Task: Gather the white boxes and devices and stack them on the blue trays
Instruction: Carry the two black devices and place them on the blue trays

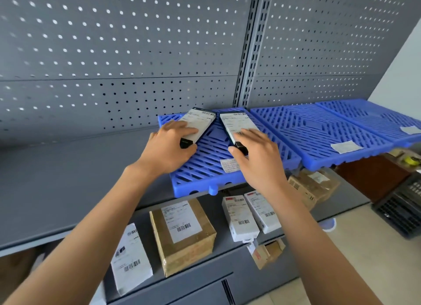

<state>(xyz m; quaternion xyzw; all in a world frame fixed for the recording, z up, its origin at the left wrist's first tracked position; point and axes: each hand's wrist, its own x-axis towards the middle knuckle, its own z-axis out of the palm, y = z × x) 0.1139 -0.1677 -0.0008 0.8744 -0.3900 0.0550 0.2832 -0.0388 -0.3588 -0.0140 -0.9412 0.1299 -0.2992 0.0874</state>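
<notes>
Lower grey shelf: brown cardboard parcel [183,237] with white label, flanked by white labelled cartons [131,259], [239,218] and [263,211]. Above, nearest blue slotted plastic tray [205,165], bearing two flat white boxes with black edges. Left hand [169,148] closed around left box [200,123], fingers on top, thumb beneath. Right hand [257,155] likewise clasping right box [239,125]. Further blue trays [314,131] to the right; grey perforated back panel [114,54] behind.
</notes>
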